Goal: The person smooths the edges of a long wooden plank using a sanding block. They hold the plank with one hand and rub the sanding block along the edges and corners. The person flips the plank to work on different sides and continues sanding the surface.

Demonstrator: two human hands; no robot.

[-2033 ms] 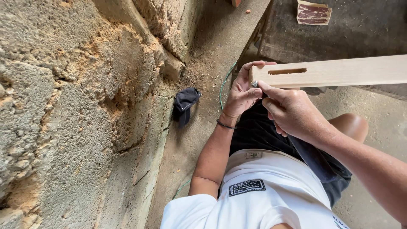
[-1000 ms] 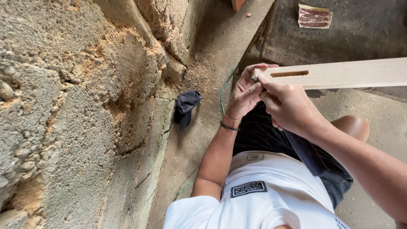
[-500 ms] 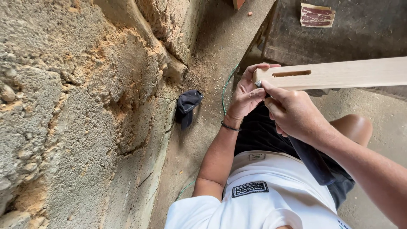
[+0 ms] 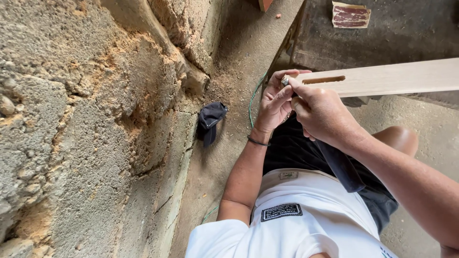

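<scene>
Down at lap level: white shirt (image 4: 296, 224) and dark shorts (image 4: 306, 153), person seated, knee (image 4: 399, 136) bare.
Right hand (image 4: 322, 114): closed in a pinch on a small grey piece (image 4: 285, 80), pressed to the end of the wooden board (image 4: 382, 77); what the piece is, cannot tell.
Left hand (image 4: 275, 100): fingers curled round the board's end from the wall side, steadying it; dark band at the wrist.
Change: half a second ago the pinch sat lower on the end face; now it is up at the top corner, so the rubbing stroke looks to run along that end.
Board: pale, with a long slot (image 4: 323, 80) just past the hands, running off to the right.
Floor: dusty; dark cap (image 4: 210, 119) and green cord (image 4: 253, 98) beside the rough block wall (image 4: 86, 119).
Beyond: dark bench (image 4: 382, 33) bearing a sandpaper scrap (image 4: 351, 14).
</scene>
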